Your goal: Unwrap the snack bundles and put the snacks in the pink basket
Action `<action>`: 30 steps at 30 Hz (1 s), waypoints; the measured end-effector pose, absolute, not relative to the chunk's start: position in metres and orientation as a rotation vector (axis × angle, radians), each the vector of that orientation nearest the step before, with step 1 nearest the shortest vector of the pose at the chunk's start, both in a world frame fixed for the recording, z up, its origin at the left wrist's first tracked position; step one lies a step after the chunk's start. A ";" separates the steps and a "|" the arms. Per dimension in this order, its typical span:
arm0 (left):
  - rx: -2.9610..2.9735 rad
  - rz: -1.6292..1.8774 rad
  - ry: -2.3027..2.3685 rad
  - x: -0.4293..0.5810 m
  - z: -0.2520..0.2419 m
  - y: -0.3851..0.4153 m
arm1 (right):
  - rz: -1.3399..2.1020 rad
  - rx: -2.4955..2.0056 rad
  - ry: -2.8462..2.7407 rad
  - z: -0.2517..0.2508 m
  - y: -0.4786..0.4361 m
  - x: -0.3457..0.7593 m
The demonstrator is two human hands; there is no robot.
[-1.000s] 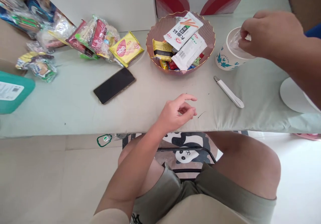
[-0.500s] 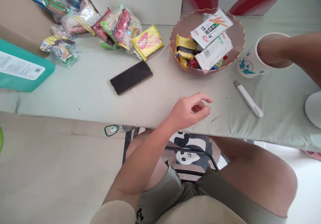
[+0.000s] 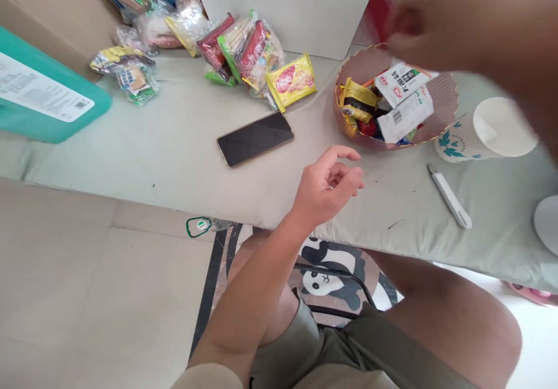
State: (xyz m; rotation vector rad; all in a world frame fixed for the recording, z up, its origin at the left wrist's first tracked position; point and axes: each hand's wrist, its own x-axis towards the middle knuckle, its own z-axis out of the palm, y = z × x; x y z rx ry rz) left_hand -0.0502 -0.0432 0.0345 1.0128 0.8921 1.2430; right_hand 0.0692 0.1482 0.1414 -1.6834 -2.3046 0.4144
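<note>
My left hand [image 3: 330, 184] rests above the near part of the table, fingers loosely curled and thumb apart from the index finger, with nothing in it. Smeared by motion, my right hand [image 3: 440, 25] hangs over the back right of a pinkish glass bowl [image 3: 447, 95] with a gold rim. Its fingers look bent, but whether they hold anything is hidden. Inside the bowl lie white snack packets [image 3: 407, 116] and a yellow-and-black packet [image 3: 358, 99]. Beneath my right forearm stands a white paper cup [image 3: 462, 139] with blue leaves; something pale shows inside.
A white box cutter [image 3: 450, 196] lies in front of the cup. To the left are a phone [image 3: 256, 139], a yellow wafer packet [image 3: 291, 82], a pile of wrapped snacks [image 3: 244, 52] and a teal container [image 3: 93, 101]. A white box [image 3: 283, 11] stands behind.
My right hand has come out of the paper cup and moved up and left over the bowl. My left hand keeps nearly the same pose. The view has shifted, so table items appear further right.
</note>
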 end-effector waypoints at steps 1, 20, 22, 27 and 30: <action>0.995 1.244 0.902 -0.051 0.034 -0.043 | 0.277 -1.685 -2.480 0.139 0.146 0.049; 0.860 1.921 1.193 -0.078 0.045 -0.039 | -0.169 -1.358 -2.798 0.117 0.095 0.013; 0.720 2.148 1.230 -0.089 0.047 -0.033 | -0.341 -1.294 -2.631 0.118 0.067 0.036; 0.691 1.464 0.918 -0.089 0.037 -0.029 | -0.223 -1.203 -2.214 0.075 -0.016 0.105; 0.715 0.814 0.507 -0.064 0.026 -0.038 | -0.061 -1.193 -2.091 0.037 -0.059 0.137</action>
